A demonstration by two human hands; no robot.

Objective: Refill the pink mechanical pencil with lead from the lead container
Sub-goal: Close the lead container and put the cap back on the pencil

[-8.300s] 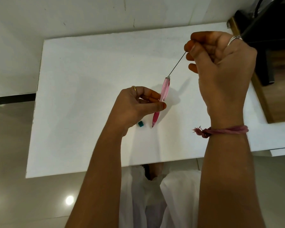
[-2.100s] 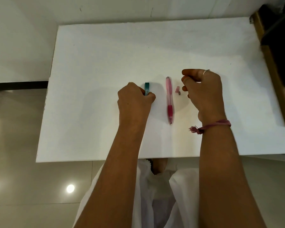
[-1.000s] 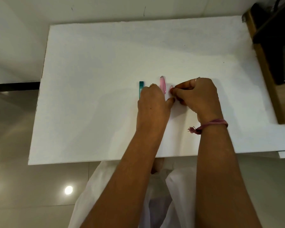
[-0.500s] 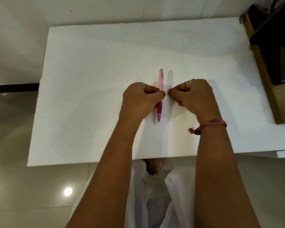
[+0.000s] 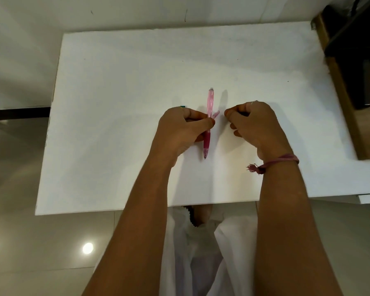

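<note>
My left hand (image 5: 179,129) grips the pink mechanical pencil (image 5: 210,101) at its middle. The pencil stands nearly upright over the white table (image 5: 115,92), tip (image 5: 205,157) toward me and open back end away. A small pink cap (image 5: 216,114) sticks out sideways at my left thumb tip, against the pencil barrel. My right hand (image 5: 254,127) hovers just right of the cap with thumb and forefinger pinched together, and nothing shows between them. Only a green sliver of the lead container (image 5: 182,107) peeks out behind my left knuckles.
A brown wooden piece of furniture with a dark object (image 5: 350,71) borders the table's right edge. The table's front edge (image 5: 137,207) runs just above my white-clothed lap. Shiny floor tiles lie to the left and below.
My right hand has drawn slightly to the right, away from the pencil. The pink cap it pinched now sits at my left thumb tip. The pencil remains in my left hand.
</note>
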